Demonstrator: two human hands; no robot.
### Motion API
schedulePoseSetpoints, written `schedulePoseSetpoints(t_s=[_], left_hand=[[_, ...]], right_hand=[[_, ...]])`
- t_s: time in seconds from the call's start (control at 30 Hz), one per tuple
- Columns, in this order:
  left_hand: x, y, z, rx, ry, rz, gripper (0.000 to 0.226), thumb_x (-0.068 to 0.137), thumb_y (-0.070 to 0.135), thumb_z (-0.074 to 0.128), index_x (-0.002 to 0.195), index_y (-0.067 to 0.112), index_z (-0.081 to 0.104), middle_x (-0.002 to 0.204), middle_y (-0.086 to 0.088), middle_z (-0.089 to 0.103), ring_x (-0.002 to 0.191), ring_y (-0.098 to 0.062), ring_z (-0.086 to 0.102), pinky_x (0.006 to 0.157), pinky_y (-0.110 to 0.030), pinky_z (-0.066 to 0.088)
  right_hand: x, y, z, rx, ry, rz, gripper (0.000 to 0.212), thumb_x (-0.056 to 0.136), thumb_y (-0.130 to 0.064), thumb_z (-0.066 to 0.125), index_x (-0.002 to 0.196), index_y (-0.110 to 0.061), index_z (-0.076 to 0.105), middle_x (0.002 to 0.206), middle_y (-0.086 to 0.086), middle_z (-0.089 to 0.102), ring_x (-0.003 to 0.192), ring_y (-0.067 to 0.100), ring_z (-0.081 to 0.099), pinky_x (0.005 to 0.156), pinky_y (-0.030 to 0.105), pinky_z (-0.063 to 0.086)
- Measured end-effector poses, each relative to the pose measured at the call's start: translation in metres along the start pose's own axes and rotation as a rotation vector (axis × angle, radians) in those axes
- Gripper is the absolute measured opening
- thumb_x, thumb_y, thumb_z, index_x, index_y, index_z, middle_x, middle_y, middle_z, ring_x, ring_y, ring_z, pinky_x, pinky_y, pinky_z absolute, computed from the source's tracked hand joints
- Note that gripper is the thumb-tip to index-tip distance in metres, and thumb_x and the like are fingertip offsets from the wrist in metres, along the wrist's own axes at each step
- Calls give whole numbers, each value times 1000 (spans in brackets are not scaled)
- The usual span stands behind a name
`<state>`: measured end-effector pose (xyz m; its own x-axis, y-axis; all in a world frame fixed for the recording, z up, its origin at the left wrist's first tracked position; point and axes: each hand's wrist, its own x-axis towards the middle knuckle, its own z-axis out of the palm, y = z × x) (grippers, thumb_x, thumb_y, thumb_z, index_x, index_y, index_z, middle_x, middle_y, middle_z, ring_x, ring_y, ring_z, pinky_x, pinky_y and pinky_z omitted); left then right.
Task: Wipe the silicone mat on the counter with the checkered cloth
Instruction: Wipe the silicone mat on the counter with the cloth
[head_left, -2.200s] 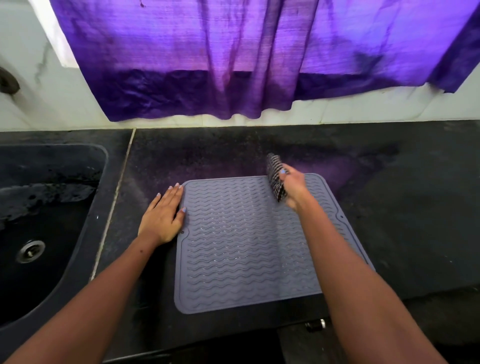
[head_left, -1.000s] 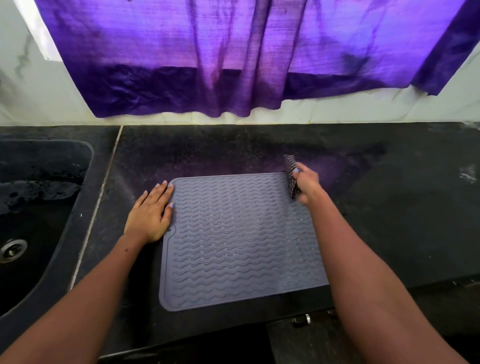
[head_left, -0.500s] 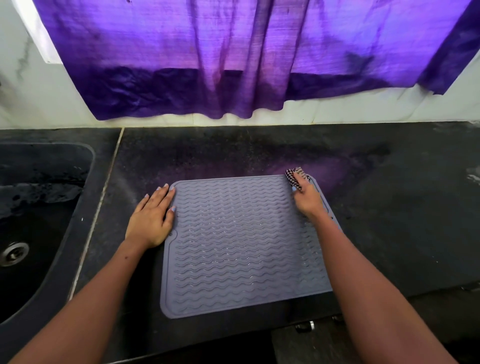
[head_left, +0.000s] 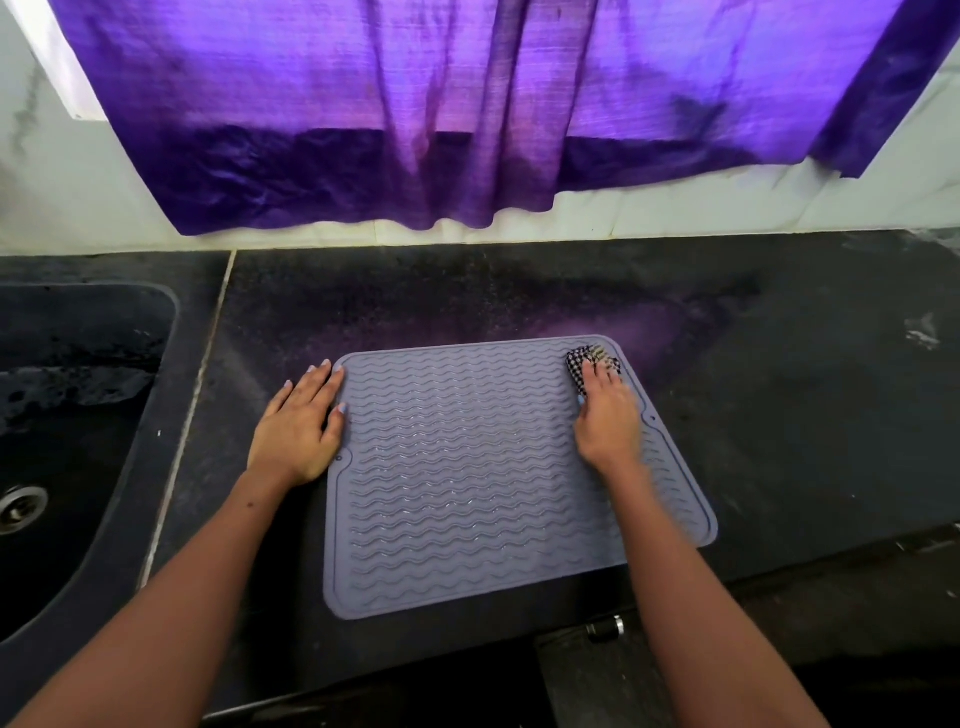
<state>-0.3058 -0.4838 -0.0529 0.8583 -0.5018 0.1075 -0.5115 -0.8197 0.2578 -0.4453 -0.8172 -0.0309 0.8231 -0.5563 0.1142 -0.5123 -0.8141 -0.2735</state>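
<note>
two hands | left hand fingers flat beside mat | right hand fingers press cloth

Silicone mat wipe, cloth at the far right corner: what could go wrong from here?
1. The checkered cloth is bunched small under the right hand, so each pass likely covers a narrow strip and ridges may get missed.
2. The left hand lies flat at the silicone mat's left edge only; a hard stroke could shift or buckle the free right side.
3. The mat's near edge sits close to the counter front and could slide over it.
</note>
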Motion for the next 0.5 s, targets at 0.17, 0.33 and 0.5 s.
schedulePoseSetpoints(t_s=[0.17,0.33,0.5], left_hand=[[-1,1,0,-9,9,1,65,89,43,16,149,19,21,157,0,20,145,-13,16,119,-34,8],[-2,0,-1,-35,9,8,65,89,43,16,149,18,23,157,-2,21,145,-15,17,119,-35,9],[-2,2,-1,-45,7,-1,51,100,31,29,149,16,22,157,-4,20,146,-16,15,120,-36,8]], right_hand=[[19,14,-13,476,-92,91,54,91,3,41,142,-15,38,149,7,36,132,21,40,112,35,30],[21,16,-48,784,79,381,44,95,-6,44,137,-18,46,139,9,50,122,23,51,106,31,36],[-42,9,-25,198,68,65,59,87,5,43,142,-14,36,148,16,35,136,31,32,112,37,25]])
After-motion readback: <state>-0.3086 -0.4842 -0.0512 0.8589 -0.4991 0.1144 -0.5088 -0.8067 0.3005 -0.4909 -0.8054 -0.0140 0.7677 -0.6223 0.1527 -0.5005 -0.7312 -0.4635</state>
